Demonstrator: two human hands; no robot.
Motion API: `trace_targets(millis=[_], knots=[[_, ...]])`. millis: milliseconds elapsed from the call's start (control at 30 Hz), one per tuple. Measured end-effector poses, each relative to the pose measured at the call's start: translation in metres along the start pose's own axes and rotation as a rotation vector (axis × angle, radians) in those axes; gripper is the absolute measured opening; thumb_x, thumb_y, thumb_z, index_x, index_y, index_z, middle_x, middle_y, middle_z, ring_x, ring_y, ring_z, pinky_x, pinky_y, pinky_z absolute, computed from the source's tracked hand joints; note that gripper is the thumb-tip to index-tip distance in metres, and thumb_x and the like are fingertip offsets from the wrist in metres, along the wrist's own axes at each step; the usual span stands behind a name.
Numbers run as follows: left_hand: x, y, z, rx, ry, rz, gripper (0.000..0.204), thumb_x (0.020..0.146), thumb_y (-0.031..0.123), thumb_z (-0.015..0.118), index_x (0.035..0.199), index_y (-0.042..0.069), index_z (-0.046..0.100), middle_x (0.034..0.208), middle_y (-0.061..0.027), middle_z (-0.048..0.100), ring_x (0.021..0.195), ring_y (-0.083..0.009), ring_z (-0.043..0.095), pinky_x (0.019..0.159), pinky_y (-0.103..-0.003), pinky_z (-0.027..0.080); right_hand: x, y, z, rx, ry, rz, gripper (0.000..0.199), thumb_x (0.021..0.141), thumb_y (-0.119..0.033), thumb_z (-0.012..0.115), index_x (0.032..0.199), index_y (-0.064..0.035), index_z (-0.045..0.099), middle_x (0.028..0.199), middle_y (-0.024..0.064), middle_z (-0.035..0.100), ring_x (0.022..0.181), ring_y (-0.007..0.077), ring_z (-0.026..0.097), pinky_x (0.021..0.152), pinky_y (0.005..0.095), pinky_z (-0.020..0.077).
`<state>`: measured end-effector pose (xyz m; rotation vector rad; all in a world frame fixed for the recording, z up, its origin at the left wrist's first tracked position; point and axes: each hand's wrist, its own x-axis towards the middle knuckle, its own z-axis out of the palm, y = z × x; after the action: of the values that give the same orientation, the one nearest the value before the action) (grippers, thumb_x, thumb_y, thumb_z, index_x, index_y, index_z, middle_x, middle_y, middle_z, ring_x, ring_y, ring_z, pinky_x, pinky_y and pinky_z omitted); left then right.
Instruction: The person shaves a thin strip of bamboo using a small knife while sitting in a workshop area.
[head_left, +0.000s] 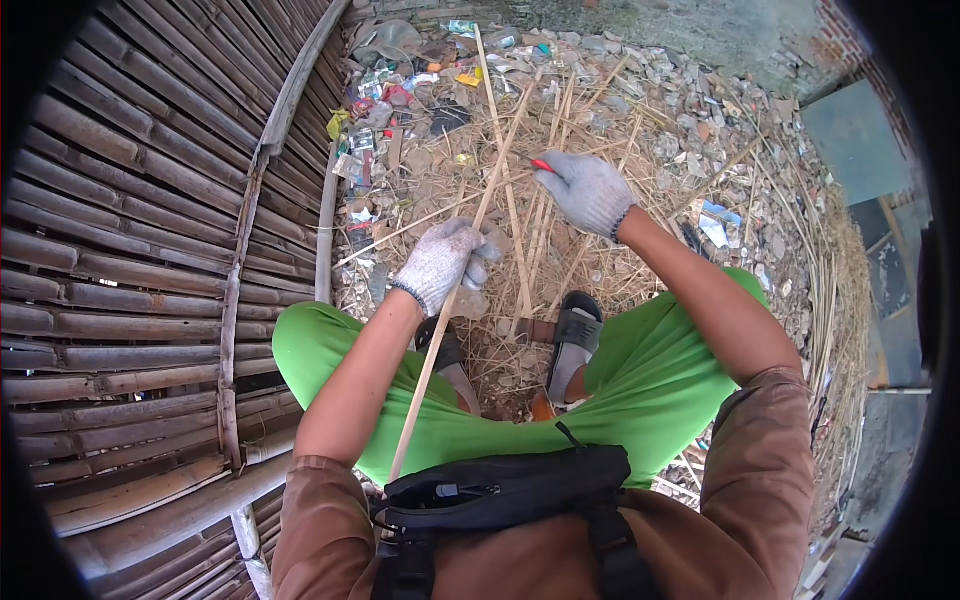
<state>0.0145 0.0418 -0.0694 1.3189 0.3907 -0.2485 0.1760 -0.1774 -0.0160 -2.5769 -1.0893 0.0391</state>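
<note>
My left hand (441, 262), in a whitish knit work glove, is closed around a long, thin bamboo strip (426, 378). The strip slants from beside the black waist bag up past the hand toward the littered ground ahead. In my right hand (586, 192), also gloved, is a small knife with a red handle (541, 165). Its short, dark blade points left toward the strip, a little beyond the left hand; whether the two touch I cannot tell. More bamboo strips (509, 215) lie crossed on the ground between my hands and beyond them.
A slatted bamboo wall (130, 270) rises on the left. Rubble and litter (400, 105) cover the ground ahead, with shavings and straw among it. Long thin strips (822, 290) are heaped on the right. My green-trousered knees and sandals (577, 325) frame the work; a black bag (510, 485) lies across my waist.
</note>
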Motion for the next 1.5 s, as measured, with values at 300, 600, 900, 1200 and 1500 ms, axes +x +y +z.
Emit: trace_targets(millis=[300, 600, 900, 1200, 1500], knots=[[-0.057, 0.092, 0.012, 0.096, 0.01, 0.18, 0.032, 0.107, 0.022, 0.061, 0.127, -0.004, 0.063, 0.093, -0.012, 0.077, 0.057, -0.0158, 0.067, 0.053, -0.029, 0.057, 0.003, -0.053, -0.034, 0.258, 0.122, -0.089, 0.054, 0.11, -0.052, 0.048, 0.116, -0.0031, 0.069, 0.107, 0.0271, 0.074, 0.104, 0.0474, 0.071, 0.093, 0.0558, 0.0554], [-0.117, 0.018, 0.025, 0.005, -0.019, 0.062, 0.035, 0.111, 0.028, 0.059, 0.119, -0.005, 0.066, 0.084, -0.013, 0.073, 0.048, -0.0157, 0.059, 0.043, -0.029, 0.047, -0.026, -0.082, 0.03, 0.92, -0.198, 0.313, 0.066, 0.101, -0.064, 0.065, 0.1, 0.0022, 0.066, 0.073, 0.0189, 0.062, 0.067, 0.03, 0.064, 0.074, 0.0498, 0.0549], [-0.178, -0.022, 0.014, 0.028, -0.008, -0.044, 0.033, 0.111, 0.027, 0.059, 0.119, -0.003, 0.068, 0.08, -0.0111, 0.072, 0.046, -0.0139, 0.056, 0.043, -0.028, 0.045, -0.075, -0.077, 0.026, 0.203, -0.18, 0.101, 0.059, 0.11, -0.059, 0.046, 0.119, -0.001, 0.055, 0.099, 0.0297, 0.075, 0.093, 0.0496, 0.074, 0.083, 0.0586, 0.0579], [-0.172, -0.01, 0.028, 0.101, 0.075, -0.054, 0.031, 0.112, 0.027, 0.057, 0.11, -0.002, 0.068, 0.079, -0.0102, 0.073, 0.043, -0.0122, 0.055, 0.04, -0.028, 0.044, -0.103, -0.115, 0.011, 0.058, -0.17, 0.073, 0.059, 0.107, -0.061, 0.053, 0.115, -0.0025, 0.057, 0.093, 0.0244, 0.074, 0.088, 0.0448, 0.075, 0.076, 0.0565, 0.0586], [-0.176, -0.016, 0.033, 0.087, 0.112, -0.042, 0.029, 0.111, 0.028, 0.059, 0.109, 0.0, 0.068, 0.076, -0.0083, 0.072, 0.042, -0.0112, 0.055, 0.038, -0.027, 0.043, -0.106, -0.101, 0.028, 0.076, -0.029, -0.098, 0.049, 0.109, -0.054, 0.052, 0.097, -0.0078, 0.064, 0.084, 0.0192, 0.073, 0.081, 0.0403, 0.075, 0.071, 0.0552, 0.0585]])
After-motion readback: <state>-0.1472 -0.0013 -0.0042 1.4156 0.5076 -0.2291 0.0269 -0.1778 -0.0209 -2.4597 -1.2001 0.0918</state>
